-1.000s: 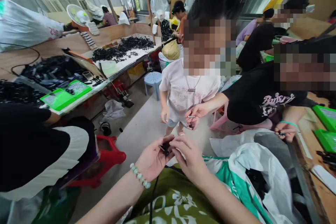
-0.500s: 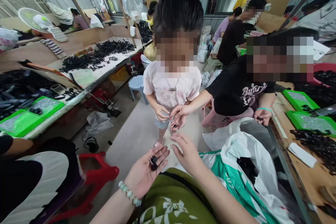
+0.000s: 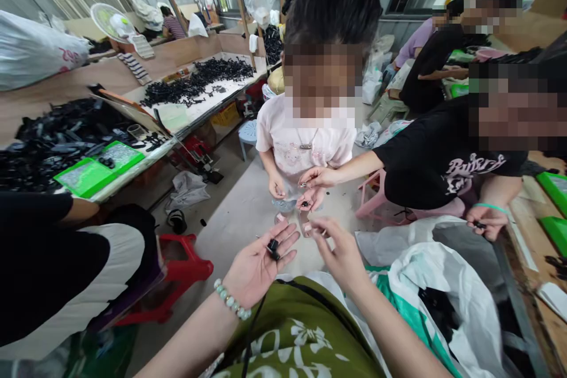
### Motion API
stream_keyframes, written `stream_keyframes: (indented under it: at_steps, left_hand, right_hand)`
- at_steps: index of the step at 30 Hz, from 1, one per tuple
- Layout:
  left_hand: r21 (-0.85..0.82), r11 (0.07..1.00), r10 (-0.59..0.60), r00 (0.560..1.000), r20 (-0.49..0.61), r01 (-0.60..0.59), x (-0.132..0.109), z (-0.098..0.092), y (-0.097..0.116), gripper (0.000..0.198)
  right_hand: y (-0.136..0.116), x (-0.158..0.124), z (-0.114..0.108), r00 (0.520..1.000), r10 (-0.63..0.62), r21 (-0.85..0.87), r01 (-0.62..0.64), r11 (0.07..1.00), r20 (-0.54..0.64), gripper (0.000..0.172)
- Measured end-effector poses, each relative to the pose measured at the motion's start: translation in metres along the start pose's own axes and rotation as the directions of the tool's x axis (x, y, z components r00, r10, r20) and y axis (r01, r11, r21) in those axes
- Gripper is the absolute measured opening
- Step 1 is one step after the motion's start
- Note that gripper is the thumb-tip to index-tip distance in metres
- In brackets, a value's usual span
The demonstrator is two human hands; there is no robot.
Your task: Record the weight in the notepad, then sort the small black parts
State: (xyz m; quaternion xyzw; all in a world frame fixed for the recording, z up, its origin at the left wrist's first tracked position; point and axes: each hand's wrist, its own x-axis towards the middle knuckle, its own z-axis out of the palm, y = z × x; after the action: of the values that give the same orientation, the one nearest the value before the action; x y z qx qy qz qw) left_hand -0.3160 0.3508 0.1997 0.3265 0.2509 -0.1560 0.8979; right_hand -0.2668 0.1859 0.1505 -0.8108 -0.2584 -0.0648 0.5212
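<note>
My left hand [image 3: 259, 266] lies palm up over my lap, a bead bracelet [image 3: 232, 300] on its wrist. A small black part [image 3: 273, 247] rests on its fingers. My right hand [image 3: 336, 248] hovers just right of it, thumb and forefinger pinched on a thin small pin [image 3: 322, 232]. In front of me stands a child in a pink shirt [image 3: 305, 142]. A seated person in a black shirt [image 3: 438, 156] reaches a hand [image 3: 316, 177] over the child's open palm [image 3: 310, 198], which holds small dark pieces.
A long bench [image 3: 133, 106] on the left carries heaps of black parts and green trays [image 3: 100, 166]. A red stool [image 3: 177, 269] and a person in black and white sit at my left. A white and green bag [image 3: 425, 283] lies at my right. More workers sit behind.
My right hand pulled off the black part, then pinched a thin pin. My left hand opened flat with the part on it. The child's hand came under the seated person's hand.
</note>
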Motion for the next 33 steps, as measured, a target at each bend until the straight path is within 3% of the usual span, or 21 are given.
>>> stream_keyframes:
  at_steps: [3, 5, 10, 13, 17, 20, 27, 30, 33]
  left_hand:
    - [-0.078, 0.997, 0.018, 0.998, 0.056, -0.014, 0.004, 0.007, 0.000, 0.030]
    - [-0.089, 0.996, 0.006, 0.999, 0.043, -0.002, 0.008, 0.008, -0.003, 0.028]
    - [0.017, 0.999, -0.034, 0.979, -0.199, 0.038, 0.009, -0.013, -0.006, 0.026]
    - [-0.006, 1.000, 0.023, 0.942, -0.335, -0.027, 0.003, -0.036, -0.006, 0.027]
    - [-0.039, 0.996, 0.052, 0.865, -0.498, -0.082, -0.006, -0.058, -0.004, 0.028]
    - [-0.061, 0.995, 0.036, 0.849, -0.528, -0.080, -0.011, -0.064, -0.001, 0.029]
    - [-0.045, 0.993, 0.066, 0.848, -0.525, -0.106, -0.012, -0.067, 0.001, 0.028]
    - [-0.024, 0.997, 0.049, 0.858, -0.512, -0.072, -0.009, -0.062, 0.003, 0.024]
    - [0.066, 0.993, 0.115, 0.879, -0.462, -0.095, 0.001, -0.051, 0.004, 0.018]
  right_hand:
    - [-0.030, 0.003, 0.006, 0.975, -0.200, 0.039, 0.197, 0.980, 0.096, 0.022]
    - [-0.023, 0.010, 0.018, 0.969, -0.203, -0.050, 0.212, 0.976, 0.141, 0.023]
    - [0.066, 0.045, 0.041, 0.997, 0.045, -0.426, -0.014, 0.905, 0.061, 0.023]
    - [0.114, 0.060, 0.043, 0.989, 0.145, -0.548, -0.121, 0.828, 0.000, 0.023]
    - [0.140, 0.067, 0.044, 0.978, 0.207, -0.606, -0.146, 0.782, 0.032, 0.024]
    - [0.144, 0.070, 0.050, 0.964, 0.241, -0.608, -0.123, 0.784, 0.115, 0.022]
    - [0.145, 0.068, 0.050, 0.907, 0.368, -0.435, -0.253, 0.864, 0.204, 0.018]
    - [0.128, 0.064, 0.041, 0.900, 0.389, -0.216, -0.347, 0.913, 0.198, 0.019]
    - [0.097, 0.051, 0.032, 0.908, 0.386, 0.080, -0.402, 0.912, 0.164, 0.021]
